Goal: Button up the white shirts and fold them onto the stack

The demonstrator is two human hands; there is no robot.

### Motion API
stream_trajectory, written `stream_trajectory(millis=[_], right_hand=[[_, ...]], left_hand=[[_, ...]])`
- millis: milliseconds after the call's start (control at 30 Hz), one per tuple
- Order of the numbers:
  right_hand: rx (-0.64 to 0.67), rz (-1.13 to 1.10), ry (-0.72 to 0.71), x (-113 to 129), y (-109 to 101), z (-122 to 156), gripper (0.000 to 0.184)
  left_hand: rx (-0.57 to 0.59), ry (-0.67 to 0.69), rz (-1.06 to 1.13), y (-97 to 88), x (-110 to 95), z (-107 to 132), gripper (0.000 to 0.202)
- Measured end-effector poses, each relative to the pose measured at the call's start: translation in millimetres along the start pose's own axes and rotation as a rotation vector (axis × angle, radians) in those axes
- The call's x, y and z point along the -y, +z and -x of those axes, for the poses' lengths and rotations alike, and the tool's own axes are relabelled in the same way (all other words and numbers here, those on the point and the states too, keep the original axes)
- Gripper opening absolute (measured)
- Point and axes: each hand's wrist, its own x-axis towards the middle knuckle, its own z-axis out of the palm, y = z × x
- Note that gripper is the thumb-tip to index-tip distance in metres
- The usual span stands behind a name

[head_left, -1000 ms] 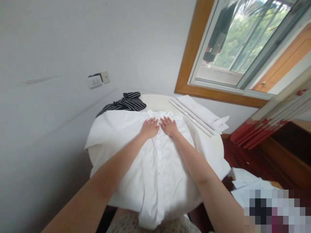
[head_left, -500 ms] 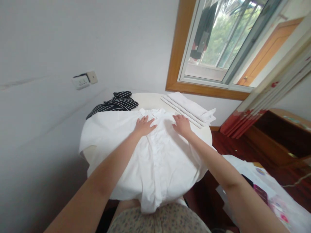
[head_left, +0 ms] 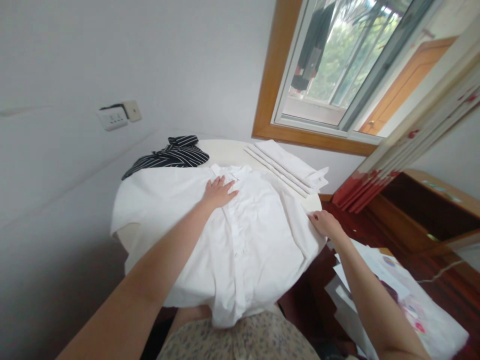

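A white button-up shirt (head_left: 262, 240) lies spread front side up over the round table, its collar toward the wall and its hem hanging over the near edge. My left hand (head_left: 218, 193) rests flat on it just below the collar, fingers spread. At the table's right edge, my right hand (head_left: 323, 222) has its fingers curled closed on the shirt's sleeve side; the fingertips are partly hidden.
A black striped garment (head_left: 176, 154) lies at the table's back left. Folded white clothes (head_left: 283, 164) sit at the back right of the white table (head_left: 225, 147). Lower right, papers (head_left: 363, 260) cover a low surface. A wall socket (head_left: 113, 118) is at left.
My right hand has moved from the shirt's upper front outward to the table's right edge and closed on the fabric there. My left hand stays flat near the collar.
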Motion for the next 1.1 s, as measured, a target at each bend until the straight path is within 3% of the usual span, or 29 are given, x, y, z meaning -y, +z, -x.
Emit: stream_trajectory(millis=[133, 233, 433, 600, 700, 767, 900, 1000, 1100], right_hand=[[-0.195, -0.129, -0.004, -19, -4, 1, 0.033], [-0.332, -0.181, -0.062, -35, -24, -11, 0.029], [-0.498, 0.232, -0.092, -58, -76, -60, 0.035], [-0.456, 0.414, -0.205, -55, -78, -90, 0.027], [-0.527, 0.406, -0.269, -20, -70, -92, 0.037], [-0.542, 0.297, -0.417, 21, -65, -91, 0.041], [-0.401, 0.102, -0.591, 113, -48, -97, 0.042], [-0.324, 0.016, -0.467, 162, -25, -108, 0.050], [-0.200, -0.062, -0.299, 182, -2, -118, 0.058]], left_hand=[[0.003, -0.009, 0.004, -0.5, 0, 1, 0.069], [0.002, -0.011, 0.003, -0.7, -1, 1, 0.069], [0.014, -0.013, -0.010, 0.0, 0, 0, 0.069], [0.012, -0.019, 0.003, 0.0, 0, 0, 0.069], [0.013, -0.019, 0.016, -0.5, -1, 1, 0.068], [0.008, -0.015, 0.016, -0.5, -1, 1, 0.068], [0.003, -0.010, 0.010, -0.6, 0, 2, 0.069], [0.006, -0.010, 0.009, -1.3, -1, 3, 0.069], [0.013, -0.015, 0.017, -1.9, -1, 4, 0.069]])
